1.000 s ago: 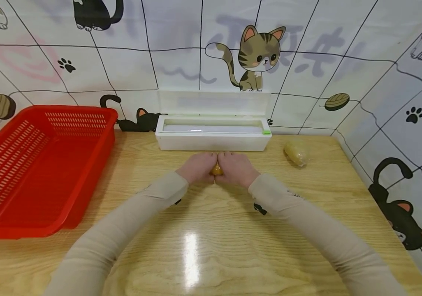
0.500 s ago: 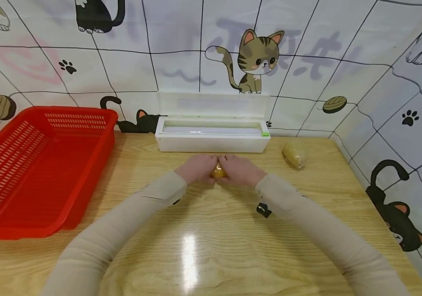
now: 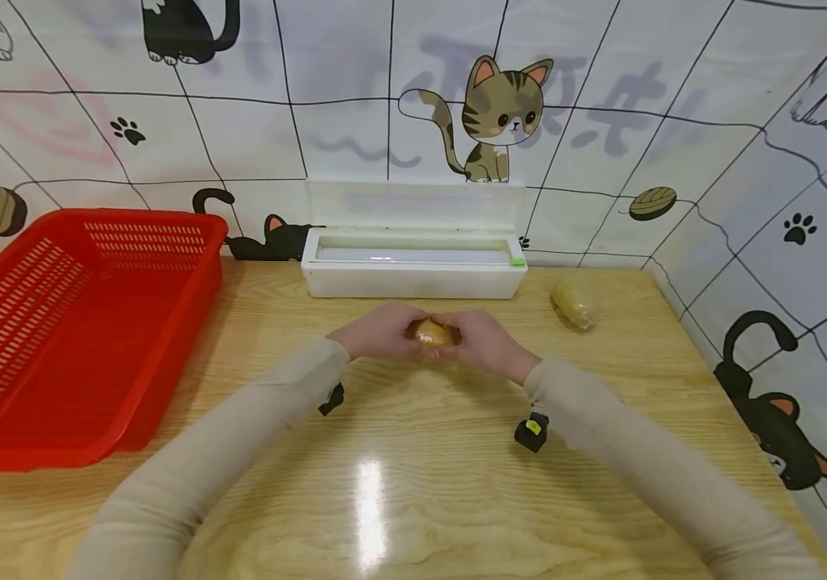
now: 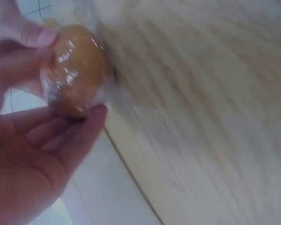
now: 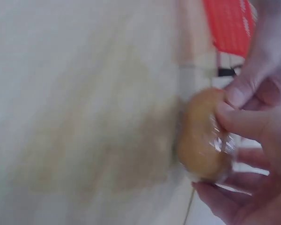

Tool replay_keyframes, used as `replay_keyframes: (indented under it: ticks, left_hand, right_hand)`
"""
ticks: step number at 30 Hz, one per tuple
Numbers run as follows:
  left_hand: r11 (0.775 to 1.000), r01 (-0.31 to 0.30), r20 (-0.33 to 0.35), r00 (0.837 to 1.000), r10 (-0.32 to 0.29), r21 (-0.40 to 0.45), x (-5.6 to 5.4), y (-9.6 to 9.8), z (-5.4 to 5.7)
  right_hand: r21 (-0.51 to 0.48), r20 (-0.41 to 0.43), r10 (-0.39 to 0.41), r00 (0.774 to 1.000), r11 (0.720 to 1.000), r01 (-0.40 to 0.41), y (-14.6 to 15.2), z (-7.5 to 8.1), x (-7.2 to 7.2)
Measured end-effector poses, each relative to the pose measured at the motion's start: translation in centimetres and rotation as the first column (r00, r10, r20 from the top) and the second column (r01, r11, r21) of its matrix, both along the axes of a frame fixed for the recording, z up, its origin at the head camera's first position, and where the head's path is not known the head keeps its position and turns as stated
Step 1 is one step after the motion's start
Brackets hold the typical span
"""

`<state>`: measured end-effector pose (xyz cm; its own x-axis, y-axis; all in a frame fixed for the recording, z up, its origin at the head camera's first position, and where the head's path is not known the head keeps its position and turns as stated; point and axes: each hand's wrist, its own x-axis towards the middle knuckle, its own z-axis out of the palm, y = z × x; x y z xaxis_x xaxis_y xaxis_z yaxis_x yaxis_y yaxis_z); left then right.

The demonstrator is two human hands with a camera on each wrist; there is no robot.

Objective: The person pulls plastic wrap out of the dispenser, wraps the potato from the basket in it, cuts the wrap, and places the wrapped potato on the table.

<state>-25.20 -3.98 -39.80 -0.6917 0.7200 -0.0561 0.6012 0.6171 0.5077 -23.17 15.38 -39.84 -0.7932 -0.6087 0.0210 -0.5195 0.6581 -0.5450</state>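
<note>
A yellow-brown, oval piece of produce (image 3: 431, 333) is wrapped in shiny clear film; I cannot tell its exact kind. Both hands hold it between them, in front of the white box. My left hand (image 3: 384, 332) grips its left side, with fingers (image 4: 84, 136) under it in the left wrist view. My right hand (image 3: 484, 342) holds the right side, thumb and fingers around it in the right wrist view. A second wrapped yellowish piece (image 3: 575, 302) lies on the table to the right. The white box (image 3: 413, 282) stands lid up, a pale roll inside and a green tab at its right end.
A red perforated basket (image 3: 145, 387) stands on the left of the wooden table (image 3: 450, 491). Behind the box rises a wall covering (image 3: 355, 137) printed with cats, which also runs along the right side.
The hands have drawn slightly apart at the fingertips and turned, so more of the wrapped produce shows between them. The box, the basket and the second piece stay put.
</note>
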Motion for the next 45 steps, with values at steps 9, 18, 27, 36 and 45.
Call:
replay_keyframes:
  ticks: [9, 18, 27, 36, 45]
  left_hand:
    - [0.979, -0.196, 0.054, 0.980, 0.193, 0.058, 0.3, 0.0, -0.4]
    - [0.967, -0.243, 0.024, 0.970, 0.241, 0.083, 1.0, 0.1, -0.5]
    - [0.945, -0.193, 0.165, 0.974, 0.153, 0.262, 0.1, -2.1, -1.6]
    - [0.954, -0.177, 0.243, 0.963, 0.117, 0.242, -0.1, -2.1, -0.9]
    - [0.981, -0.152, 0.074, 0.987, 0.143, 0.123, 0.4, -0.8, -0.7]
  right_hand:
    - [-0.053, -0.012, -0.290, 0.957, 0.956, 0.289, -0.1, -0.9, 1.7]
    - [0.025, -0.212, -0.310, 0.927, 0.946, 0.322, -0.7, -0.3, 2.5]
    - [-0.007, -0.221, -0.300, 0.928, 0.952, 0.306, -0.6, -0.9, 3.0]
    - [0.031, -0.128, -0.229, 0.965, 0.972, 0.234, 0.2, 0.2, 1.4]
    - [-0.021, 0.046, -0.114, 0.992, 0.993, 0.115, 1.0, 0.3, 0.3]
